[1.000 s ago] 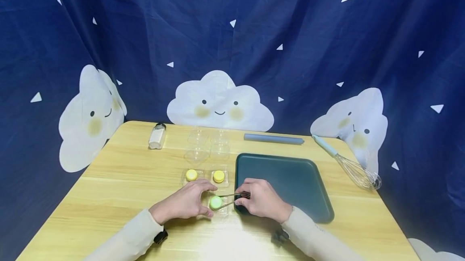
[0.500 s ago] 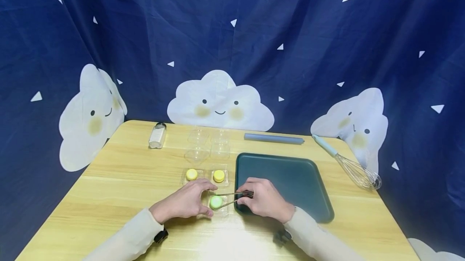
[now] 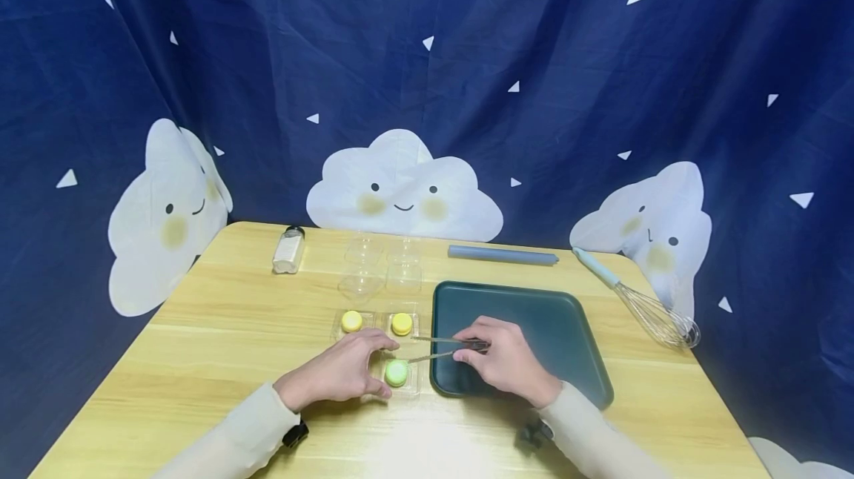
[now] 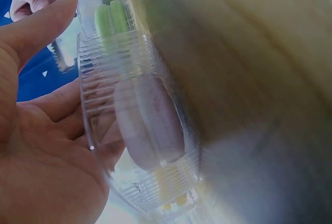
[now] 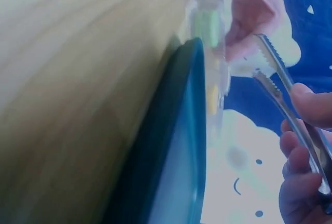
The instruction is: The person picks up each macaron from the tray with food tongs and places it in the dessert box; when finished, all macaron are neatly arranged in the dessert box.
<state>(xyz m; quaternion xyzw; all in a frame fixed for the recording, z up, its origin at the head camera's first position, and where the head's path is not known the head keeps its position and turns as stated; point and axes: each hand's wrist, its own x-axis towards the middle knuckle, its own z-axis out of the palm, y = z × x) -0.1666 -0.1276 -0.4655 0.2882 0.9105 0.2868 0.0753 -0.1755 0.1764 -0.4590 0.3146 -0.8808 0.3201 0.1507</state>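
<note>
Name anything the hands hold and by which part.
The right hand grips metal tongs by their arms, behind the tips; whether the left hand grips the clear tray is unclear.

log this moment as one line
right hand: holds tongs | tongs: open, empty | left hand: at clear container | green macaron: inside container

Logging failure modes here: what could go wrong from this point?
Crushing: the serrated tongs could dent the green macaron if squeezed hard on it.
Knocking: the left hand curls round the clear container, close to the purple macaron, and might jostle it.
Snagging: the right hand is over the tray, whose raised rim may catch a low swing.
</note>
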